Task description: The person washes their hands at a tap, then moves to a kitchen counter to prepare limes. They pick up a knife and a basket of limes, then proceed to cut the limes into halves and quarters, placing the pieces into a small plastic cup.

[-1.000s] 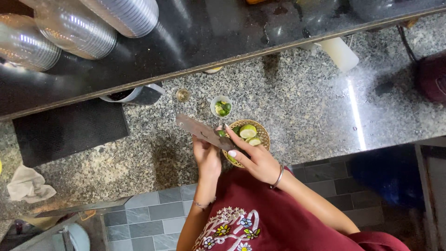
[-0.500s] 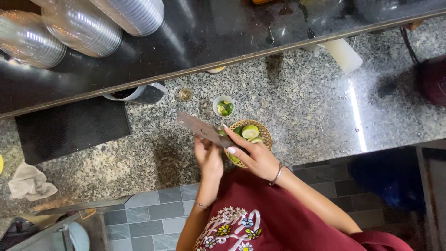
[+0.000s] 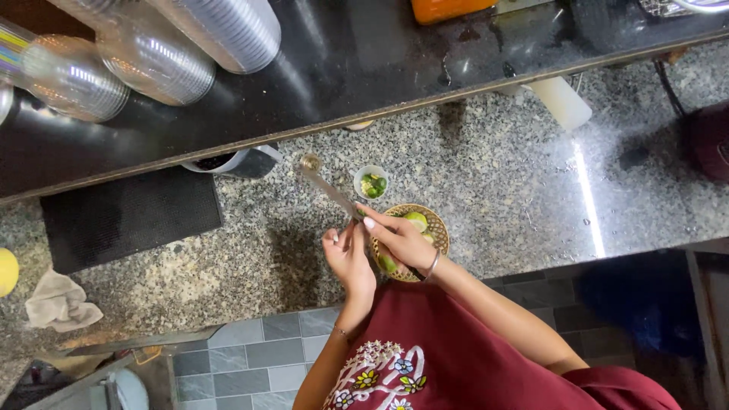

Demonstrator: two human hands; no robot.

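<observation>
Dead centre of the frame, left hand is gripping the handle of a long steel-bladed knife pointing up-left. Right hand, fingers curled, touches the blade's base over a round woven basket of green lime pieces; can't tell if it's holding anything.

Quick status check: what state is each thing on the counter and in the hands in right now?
Knife: lifted off the counter, blade pointing away, held at the handle.
Left hand: closed around the knife handle.
Right hand: over the basket, fingertips at the knife.
Woven basket: on the counter, holding green lime pieces.
Small white cup: upright, green bits inside.
Cloth: crumpled on the counter.
Black mat: lying flat.
</observation>
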